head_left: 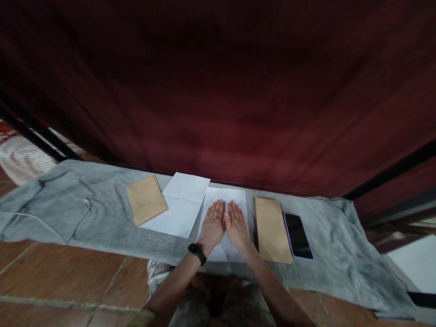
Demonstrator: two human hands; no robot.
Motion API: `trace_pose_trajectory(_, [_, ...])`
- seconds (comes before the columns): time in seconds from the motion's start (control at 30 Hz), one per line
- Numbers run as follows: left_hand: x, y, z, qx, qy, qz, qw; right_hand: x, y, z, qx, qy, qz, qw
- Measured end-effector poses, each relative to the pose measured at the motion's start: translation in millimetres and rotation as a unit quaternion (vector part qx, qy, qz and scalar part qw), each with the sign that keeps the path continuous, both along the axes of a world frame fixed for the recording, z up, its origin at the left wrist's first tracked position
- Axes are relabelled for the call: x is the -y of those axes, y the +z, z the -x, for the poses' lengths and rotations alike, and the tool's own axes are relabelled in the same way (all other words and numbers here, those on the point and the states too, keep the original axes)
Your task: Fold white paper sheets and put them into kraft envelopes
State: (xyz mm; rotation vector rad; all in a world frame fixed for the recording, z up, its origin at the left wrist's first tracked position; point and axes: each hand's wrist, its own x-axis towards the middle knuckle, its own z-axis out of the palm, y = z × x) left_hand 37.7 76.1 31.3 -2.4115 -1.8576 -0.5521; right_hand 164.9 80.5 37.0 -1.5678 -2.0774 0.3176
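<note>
A sheet of white paper (227,194) with creases lies on the grey cloth in front of me. My left hand (213,225) rests palm down on it, fingers stretched out and pointing away from me. Close beside it, my right hand (236,226) lies flat on the same sheet, its thumb near the left hand. A thin dark strip shows between the hands; I cannot make out what it is. Left of this sheet is another white sheet (184,206) with fold lines, partly covered by brown paper (146,200). To the right lies a long brown paper piece (272,229).
A phone (299,236) with a dark screen lies right of the long brown piece. Grey cloth (109,213) covers the narrow surface. A white cable (32,217) crosses its left end. Behind rises a dark red panel (221,113). Brown floor tiles (64,268) show below.
</note>
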Motion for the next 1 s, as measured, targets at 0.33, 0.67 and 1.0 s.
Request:
trace_pose_trajectory(0.33, [-64, -29.0, 7, -0.051, -0.008, 0.043, 0.998, -69, -18.5, 16, 0.056, 0.009, 0.012, 0.998])
trace_pose_trajectory(0.67, [-61, -29.4, 8, -0.047, -0.041, 0.005, 0.998, -106, -20.5, 5, 0.089, -0.029, -0.013, 0.996])
trace_pose_trajectory(1.0, [-55, -23.3, 8, -0.018, -0.058, 0.004, 0.998, -137, -1.3, -12, 0.119, -0.048, -0.017, 0.992])
